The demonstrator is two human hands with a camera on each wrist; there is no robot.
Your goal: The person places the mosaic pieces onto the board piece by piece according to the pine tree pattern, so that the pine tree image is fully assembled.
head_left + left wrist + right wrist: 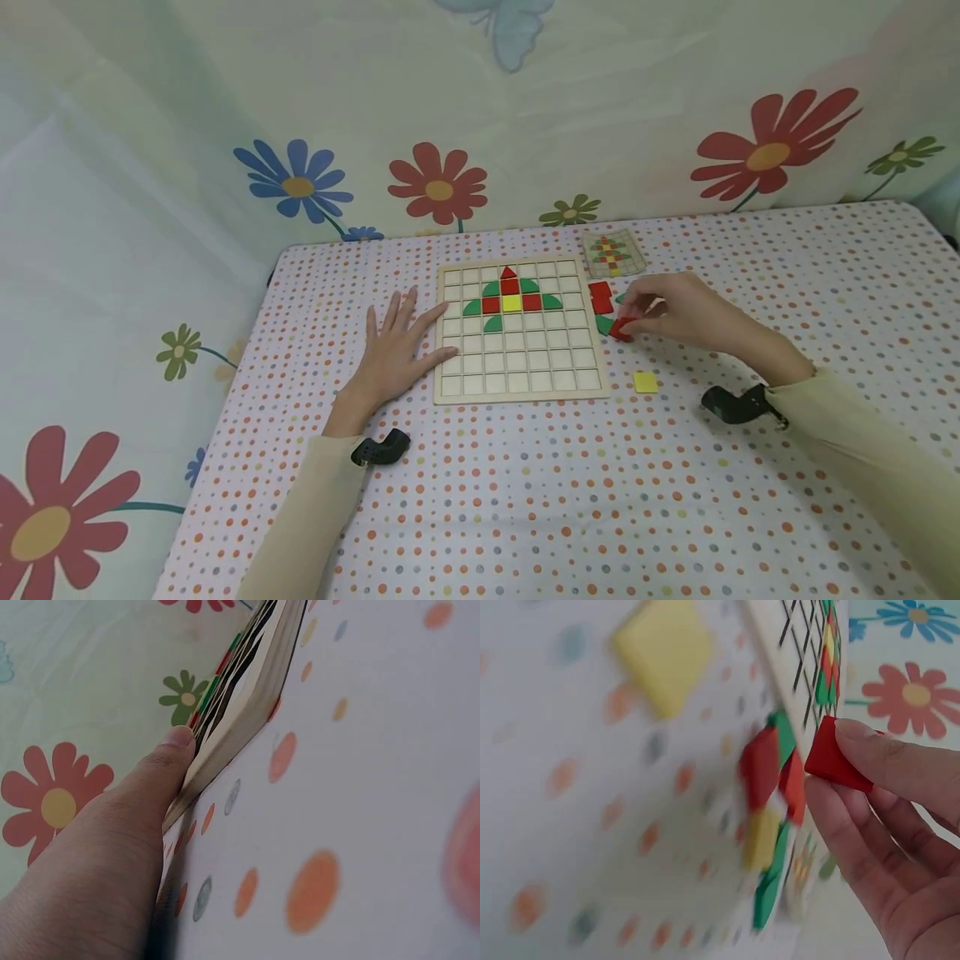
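- So, leftmost, my left hand (pixel 393 350) lies spread on the bench (pixel 480 500), fingers extended and gripping nothing, thumb touching the edge of the wooden board (pixel 517 362).
- On the board, the tree figure looks more than half built, I'd judge: three upper rows appear complete, from the red triangle (pixel 508 272), apex toward the wall, down to the row with a yellow centre (pixel 511 303).
- Below them sits one lone green piece (pixel 492 323); the cells beside and under it are bare.
- Just right of the board lie loose red pieces (pixel 602 303) and green pieces (pixel 603 324), seemingly for what is left.
- Behind these, the card (pixel 615 254) shows a tree reaching lower, with yellow at its foot.
- Nearer me is a loose yellow square (pixel 645 382).
- Rightmost, my right hand (pixel 671 308) pinches a red piece (pixel 832 756) beside the board, not yet placed. It is tilted, its uncovered edge facing away from my palm; it looks square, so I can make out no long axis.
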